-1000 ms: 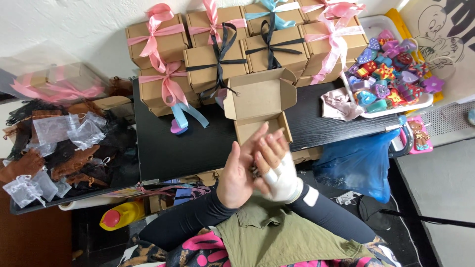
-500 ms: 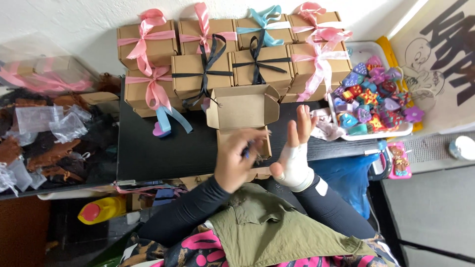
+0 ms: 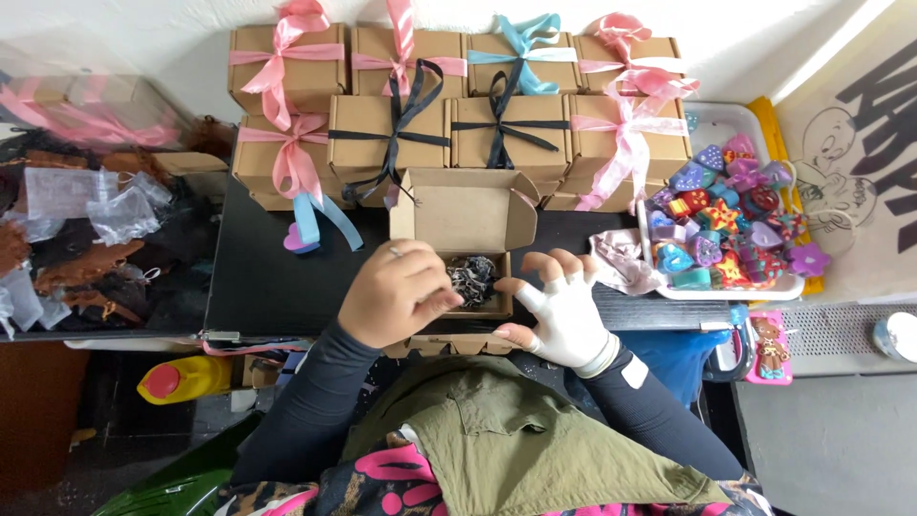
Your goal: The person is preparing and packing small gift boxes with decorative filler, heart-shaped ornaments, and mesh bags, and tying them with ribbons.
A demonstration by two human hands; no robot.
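Left hand (image 3: 396, 296) pinching dark crinkle filler (image 3: 473, 279) in open kraft box (image 3: 465, 215) | right hand (image 3: 564, 311) spread beside | risk: your tug spills filler onto worktop (image 3: 277, 282)

open box (image 3: 465, 212) plain brown | stuffing (image 3: 473, 279) inside black and white | stacked boxes (image 3: 401, 134) brown, with pink, black and light-blue ribbons | right hand (image 3: 564, 315) wrapped in white | table (image 3: 277, 282) black | tray (image 3: 726, 134) white, its shapes (image 3: 731, 225) many-coloured | bottle (image 3: 186, 377) yellow, red cap
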